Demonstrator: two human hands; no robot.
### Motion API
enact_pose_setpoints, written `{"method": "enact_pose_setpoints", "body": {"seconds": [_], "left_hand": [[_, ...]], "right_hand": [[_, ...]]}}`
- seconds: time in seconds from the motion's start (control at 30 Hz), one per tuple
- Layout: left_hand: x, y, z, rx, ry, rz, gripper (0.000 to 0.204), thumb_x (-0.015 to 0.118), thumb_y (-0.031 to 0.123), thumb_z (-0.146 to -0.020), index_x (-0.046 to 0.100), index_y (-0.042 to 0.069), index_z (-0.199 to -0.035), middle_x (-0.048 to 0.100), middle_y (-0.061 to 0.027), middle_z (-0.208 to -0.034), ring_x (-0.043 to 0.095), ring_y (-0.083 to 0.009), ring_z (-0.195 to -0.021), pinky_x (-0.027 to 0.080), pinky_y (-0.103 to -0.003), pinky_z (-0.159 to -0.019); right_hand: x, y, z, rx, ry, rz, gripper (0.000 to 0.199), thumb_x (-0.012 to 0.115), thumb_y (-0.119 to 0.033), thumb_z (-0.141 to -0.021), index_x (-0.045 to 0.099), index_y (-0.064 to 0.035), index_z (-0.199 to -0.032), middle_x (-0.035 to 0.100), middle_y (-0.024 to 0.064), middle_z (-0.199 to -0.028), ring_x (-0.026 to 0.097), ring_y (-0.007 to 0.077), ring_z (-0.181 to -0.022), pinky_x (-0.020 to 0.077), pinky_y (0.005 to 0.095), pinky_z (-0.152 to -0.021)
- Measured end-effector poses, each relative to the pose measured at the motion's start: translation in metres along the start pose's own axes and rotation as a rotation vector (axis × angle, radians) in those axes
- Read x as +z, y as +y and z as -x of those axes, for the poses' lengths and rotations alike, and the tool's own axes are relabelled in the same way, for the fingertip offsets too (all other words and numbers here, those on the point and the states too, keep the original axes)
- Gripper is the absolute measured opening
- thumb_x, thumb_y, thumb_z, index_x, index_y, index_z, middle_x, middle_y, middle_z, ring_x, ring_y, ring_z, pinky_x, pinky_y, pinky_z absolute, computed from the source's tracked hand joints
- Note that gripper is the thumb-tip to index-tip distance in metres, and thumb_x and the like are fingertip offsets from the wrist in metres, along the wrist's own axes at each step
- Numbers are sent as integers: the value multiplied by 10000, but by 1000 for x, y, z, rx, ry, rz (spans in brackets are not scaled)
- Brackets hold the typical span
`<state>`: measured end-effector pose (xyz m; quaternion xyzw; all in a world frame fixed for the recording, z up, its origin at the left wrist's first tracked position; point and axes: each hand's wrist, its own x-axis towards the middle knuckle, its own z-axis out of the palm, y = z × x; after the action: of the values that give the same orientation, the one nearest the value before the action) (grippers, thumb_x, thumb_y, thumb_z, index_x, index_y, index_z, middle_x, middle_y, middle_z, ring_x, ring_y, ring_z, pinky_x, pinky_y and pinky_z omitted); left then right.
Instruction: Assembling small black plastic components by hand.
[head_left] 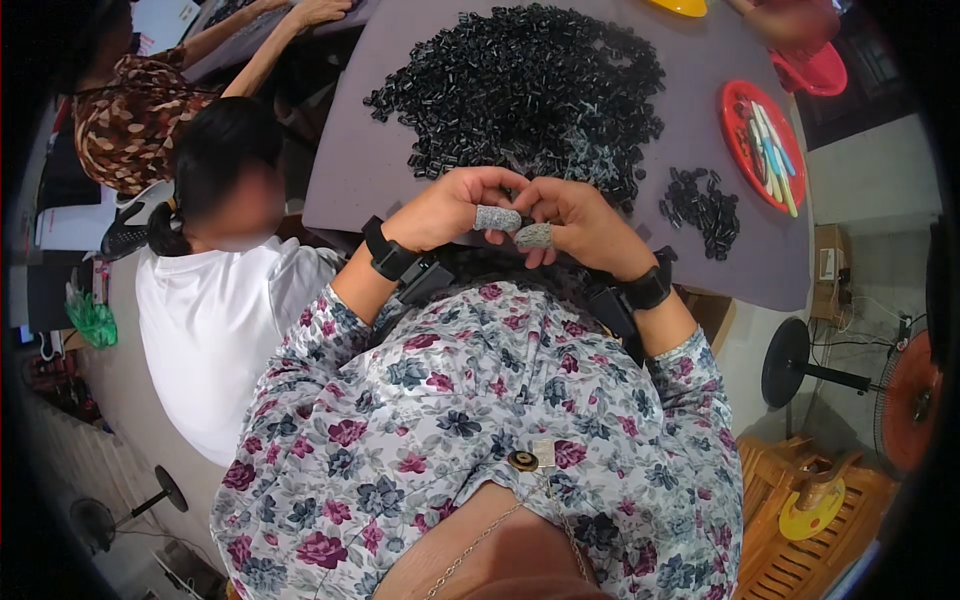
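**At the near edge of the desk [350, 185], holding left hand [448, 208] and right hand [580, 222] close together**

Curls the fingers of both inward, tips meeting or nearly so, as in a pinch; cannot tell any piece between them, too small and hidden to make out. Wears a grey finger cover on each hand, plus a black band on each wrist. Covers part of the near fringe of a large heap of small black pieces [520, 95], spread loosely just beyond the fingertips. To the right, well apart from the hands, a smaller pile of black pieces [705, 212]. Past that, near the right side of the desk, a round red tray [728, 100] with long white and blue implements [770, 150] lying across it. Farther up, a yellow object [685, 5] cut off at the top border, and a pinkish-red basket [825, 75] close to another person's blurred arm. Close on the left, a co-worker in a white top [215, 320]; beyond, another in a brown patterned top [125, 125], arms stretched over a second surface. Off to the lower right, an orange fan [910, 400] and a wooden chair [850, 515].
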<state>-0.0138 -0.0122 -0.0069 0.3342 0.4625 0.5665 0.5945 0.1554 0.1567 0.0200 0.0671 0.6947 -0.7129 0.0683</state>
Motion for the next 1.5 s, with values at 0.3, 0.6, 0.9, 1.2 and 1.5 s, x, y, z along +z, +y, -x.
{"method": "enact_pose_setpoints", "body": {"seconds": [0.3,0.6,0.9,1.2,1.5], "left_hand": [[4,1,-5,95,156,-101,357,611,-49,-913,643,-5,-1266,742,-60,-1019,665,-88,-833,530,-234,-740],[-1,0,-4,48,61,27,381,687,44,-947,623,5,-1321,760,-77,-1054,686,-89,-820,552,-235,-727],[5,1,-7,18,66,80,411,658,19,-951,594,-11,-1356,735,-74,-1130,688,-90,-849,556,-222,-736],[3,-3,-11,62,169,12,490,652,-46,-921,567,-3,-1402,744,-40,-1058,677,-79,-810,540,-216,-727],[11,20,-4,-86,16,-194,548,663,-53,-900,562,46,-1429,747,-11,-978,677,-63,-806,502,-194,-664]], "right_hand": [[14,-6,1,-208,191,495,272,526,96,-890,571,22,-1148,732,157,-903,741,194,-749,565,308,-651],[-3,-13,1,-98,98,223,269,621,64,-857,638,21,-1122,696,20,-859,643,58,-730,519,232,-648],[2,-9,6,-317,172,436,513,651,57,-798,725,-115,-1275,610,40,-917,589,144,-751,490,297,-682],[13,-4,1,-373,413,928,233,706,-78,-797,665,-65,-1026,613,83,-1001,687,308,-811,563,421,-709],[17,8,7,-488,274,1096,254,737,-178,-796,650,-33,-986,631,114,-890,680,311,-806,550,432,-652]]}}
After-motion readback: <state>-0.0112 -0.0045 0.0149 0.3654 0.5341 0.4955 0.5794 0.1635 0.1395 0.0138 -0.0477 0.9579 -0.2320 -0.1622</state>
